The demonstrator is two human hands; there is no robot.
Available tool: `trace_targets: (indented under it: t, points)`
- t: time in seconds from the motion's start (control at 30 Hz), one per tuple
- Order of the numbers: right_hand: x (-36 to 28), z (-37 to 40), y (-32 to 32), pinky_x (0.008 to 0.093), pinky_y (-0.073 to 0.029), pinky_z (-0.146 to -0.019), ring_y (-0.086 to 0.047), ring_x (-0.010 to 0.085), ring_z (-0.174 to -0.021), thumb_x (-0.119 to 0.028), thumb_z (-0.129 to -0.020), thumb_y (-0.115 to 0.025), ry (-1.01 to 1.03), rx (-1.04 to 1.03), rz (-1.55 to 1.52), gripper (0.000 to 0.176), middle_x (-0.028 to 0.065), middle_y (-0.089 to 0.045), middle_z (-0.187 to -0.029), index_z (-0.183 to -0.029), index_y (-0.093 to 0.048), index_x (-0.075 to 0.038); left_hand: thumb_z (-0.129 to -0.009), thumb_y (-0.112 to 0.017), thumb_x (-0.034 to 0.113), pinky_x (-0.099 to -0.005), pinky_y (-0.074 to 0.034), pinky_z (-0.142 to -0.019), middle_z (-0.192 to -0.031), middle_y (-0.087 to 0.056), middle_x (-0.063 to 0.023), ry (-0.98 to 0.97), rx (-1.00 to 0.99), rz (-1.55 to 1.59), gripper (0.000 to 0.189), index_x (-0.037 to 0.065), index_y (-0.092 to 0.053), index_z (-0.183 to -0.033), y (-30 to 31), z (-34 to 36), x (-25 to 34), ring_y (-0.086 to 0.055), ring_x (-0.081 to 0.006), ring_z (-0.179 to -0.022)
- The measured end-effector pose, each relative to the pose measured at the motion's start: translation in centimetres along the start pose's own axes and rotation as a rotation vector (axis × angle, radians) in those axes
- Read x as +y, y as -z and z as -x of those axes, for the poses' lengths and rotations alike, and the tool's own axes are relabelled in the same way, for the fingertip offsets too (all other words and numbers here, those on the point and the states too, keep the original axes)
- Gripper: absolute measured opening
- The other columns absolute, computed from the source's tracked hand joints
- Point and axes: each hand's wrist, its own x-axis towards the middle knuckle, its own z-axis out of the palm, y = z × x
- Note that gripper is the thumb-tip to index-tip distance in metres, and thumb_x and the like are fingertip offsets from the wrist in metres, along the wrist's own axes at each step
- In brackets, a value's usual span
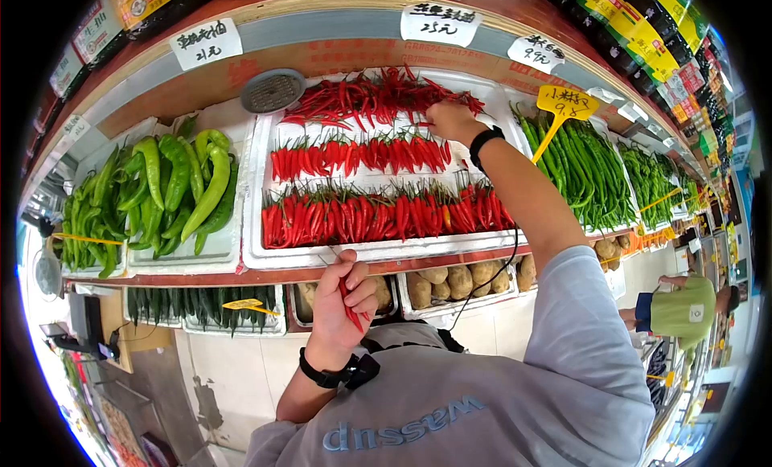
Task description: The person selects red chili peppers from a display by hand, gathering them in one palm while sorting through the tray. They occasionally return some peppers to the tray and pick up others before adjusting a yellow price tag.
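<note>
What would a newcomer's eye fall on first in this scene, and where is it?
First, the white foam tray in the middle, with three rows of thin red chilli peppers. The right hand reaches into the top row, while the left hand grips a few red chillies below the tray's front edge. A heap of long green peppers lies on the left, and a yellow price tag stands over slim green chillies on the right.

Head view, facing down, close over chilies (386, 214)
</note>
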Motion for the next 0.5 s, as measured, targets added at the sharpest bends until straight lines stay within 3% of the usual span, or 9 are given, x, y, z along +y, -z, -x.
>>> trace_targets:
  t: [0.03, 0.07, 0.27, 0.33, 0.4, 0.5]
  points:
    - [-0.3, 0.3, 0.8, 0.0443, -0.051, -0.075, -0.064, 0.0341, -0.085, -0.023, -0.076, -0.065, 0.000, 0.002, -0.006, 0.021, 0.0164, -0.065, -0.086, -0.089, -0.065, -0.007, -0.092, -0.049, 0.015, -0.0184, -0.028, -0.044, -0.068, -0.038, 0.0042, -0.023, 0.005, -0.023, 0.009, 0.010, -0.055, -0.097, -0.1, -0.1, -0.1, -0.035, -0.0042, -0.053]
    - [-0.4, 0.7, 1.6, 0.0447, -0.052, -0.079, -0.064, 0.0344, -0.090, -0.020, -0.075, -0.064, -0.058, 0.002, -0.026, 0.024, 0.0179, -0.066, -0.096, -0.094, -0.066, -0.006, -0.092, -0.049, 0.016, -0.0184, -0.028, -0.045, -0.068, -0.037, 0.0043, -0.045, 0.010, -0.045, 0.009, 0.010, -0.055, -0.096, -0.2, -0.2, -0.2, -0.034, -0.0041, -0.052]
    - [-3.4, 6.9, 9.0, 0.0427, -0.052, -0.079, -0.064, 0.0356, -0.092, -0.024, -0.074, -0.063, -0.222, 0.168, -0.017, 0.027, 0.0178, -0.066, -0.096, -0.090, -0.067, -0.003, -0.094, -0.052, 0.025, -0.0183, -0.029, -0.047, -0.070, -0.038, 0.0042, -0.205, 0.034, -0.038, 0.014, 0.012, -0.055, -0.094, -1.3, -1.8, -1.5, -0.036, -0.0048, -0.056]
    - [-5.0, 9.9, 9.8, 0.0393, -0.052, -0.069, -0.066, 0.0311, -0.068, -0.022, -0.073, -0.065, -0.052, 0.307, -0.068, 0.021, 0.0171, -0.067, -0.074, -0.081, -0.068, -0.002, -0.096, -0.051, 0.031, -0.0180, -0.030, -0.049, -0.074, -0.039, 0.0038, -0.244, -0.036, -0.029, 0.018, 0.013, -0.055, -0.097, -0.9, -2.4, -1.9, -0.037, -0.0047, -0.059]
    - [-8.6, 12.8, 11.1, 0.0286, -0.050, -0.060, -0.062, 0.0163, -0.060, -0.014, -0.071, -0.068, 0.138, 0.076, -0.595, 0.020, 0.0120, -0.065, -0.067, -0.083, -0.067, 0.001, -0.096, -0.051, 0.033, -0.0177, -0.031, -0.050, -0.075, -0.038, 0.0039, -0.291, -0.060, -0.072, 0.019, 0.014, -0.054, -0.099, -1.1, -3.1, -2.7, -0.037, -0.0045, -0.060]
    - [-14.4, 16.4, 10.5, 0.0301, -0.050, -0.062, -0.063, 0.0180, -0.063, -0.019, -0.072, -0.068, 0.340, -0.230, -0.816, 0.025, 0.0128, -0.067, -0.071, -0.084, -0.067, 0.004, -0.097, -0.050, 0.034, -0.0180, -0.034, -0.054, -0.082, -0.046, 0.0041, -0.374, -0.183, -0.177, 0.021, 0.015, -0.054, -0.104, -0.4, -3.9, -3.7, -0.043, -0.0044, -0.065]
